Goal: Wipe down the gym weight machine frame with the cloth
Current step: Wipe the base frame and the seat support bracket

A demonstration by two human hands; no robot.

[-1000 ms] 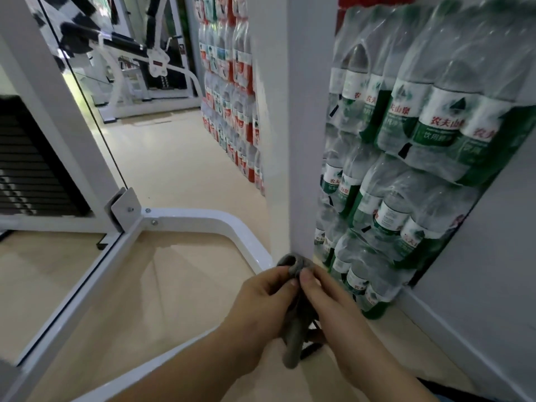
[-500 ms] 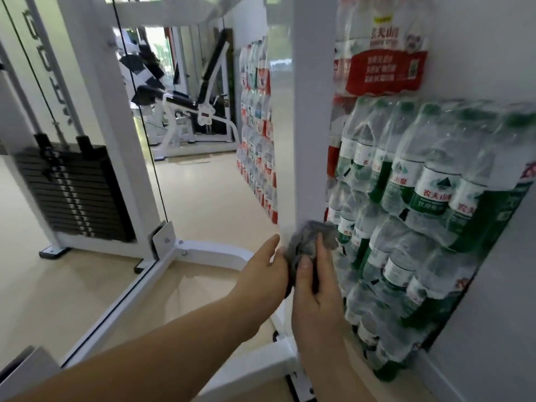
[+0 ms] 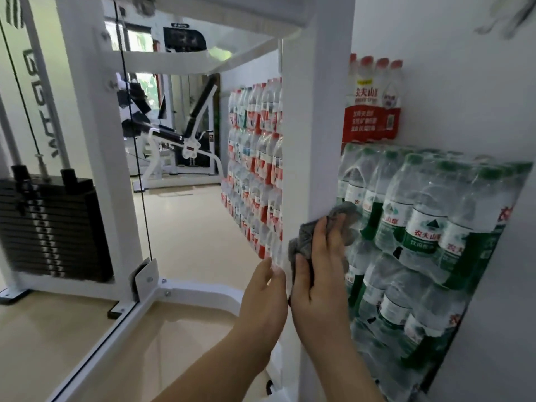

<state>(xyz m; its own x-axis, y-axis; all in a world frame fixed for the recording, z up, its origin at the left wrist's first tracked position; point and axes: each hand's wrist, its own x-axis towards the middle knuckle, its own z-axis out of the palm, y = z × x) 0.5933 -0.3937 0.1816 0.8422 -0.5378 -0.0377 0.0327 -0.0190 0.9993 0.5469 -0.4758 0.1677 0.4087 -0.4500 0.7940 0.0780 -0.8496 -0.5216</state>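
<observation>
Against the front corner of the white post (image 3: 313, 126) of the weight machine, low on the stretch that shows, sits the grey cloth (image 3: 306, 237), bunched and folded round the post's edge. The right hand (image 3: 322, 280) presses it flat to the metal: the fingers are straight and slightly spread over the cloth, and the thumb lies along its lower left edge (a press rather than a clutch, as far as can be seen). The left hand (image 3: 262, 300) is just beside it on the left, nearly touching it at the wrist. Its fingers are loosely extended toward the post's left face and hold nothing; whether the fingertips touch the metal cannot be told.

Just right of the post, shrink-wrapped packs of green-capped bottles (image 3: 420, 227) are stacked against the wall (image 3: 449, 82), and the cloth's upper end overlaps the nearest pack in view. On top of them stands a smaller pack of red-capped bottles (image 3: 372, 105). Further along the same wall, past the post, more bottles (image 3: 255, 169) are lined up in rows.

Left of the hands, a curved white base rail (image 3: 203, 294) runs across the pale floor (image 3: 188, 227) to a second upright. A thin black cable (image 3: 136, 140) hangs there, and a black weight stack (image 3: 49, 227) sits beyond it. A bench machine (image 3: 179, 140) stands well behind, blurred.
</observation>
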